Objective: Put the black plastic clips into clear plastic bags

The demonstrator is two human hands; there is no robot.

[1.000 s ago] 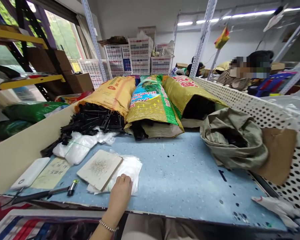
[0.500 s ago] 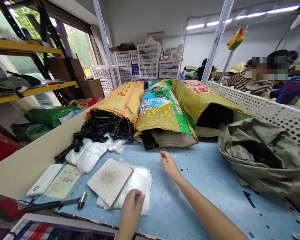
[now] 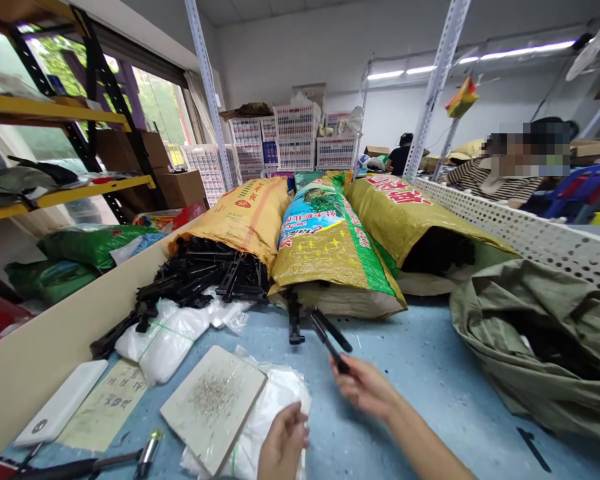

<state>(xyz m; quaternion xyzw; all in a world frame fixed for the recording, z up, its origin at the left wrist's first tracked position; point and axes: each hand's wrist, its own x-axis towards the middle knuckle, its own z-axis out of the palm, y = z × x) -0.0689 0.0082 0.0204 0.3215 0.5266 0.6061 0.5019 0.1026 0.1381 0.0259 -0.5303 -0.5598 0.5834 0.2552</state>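
Drawn back, right hand [image 3: 364, 392] grips slim black plastic piece [image 3: 327, 339] by one end, likely for control; left hand [image 3: 283, 445] half-open.

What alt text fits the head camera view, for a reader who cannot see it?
A person's right hand holds a black part before open sacks on a blue table; the left hand is near white plastic bags.

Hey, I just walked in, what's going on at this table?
A person's right hand holds a slim black piece in front of the middle sack. The left hand is over white plastic partly under a square slab; whether it touches the plastic is unclear. More black pieces lie at the orange sack's mouth.
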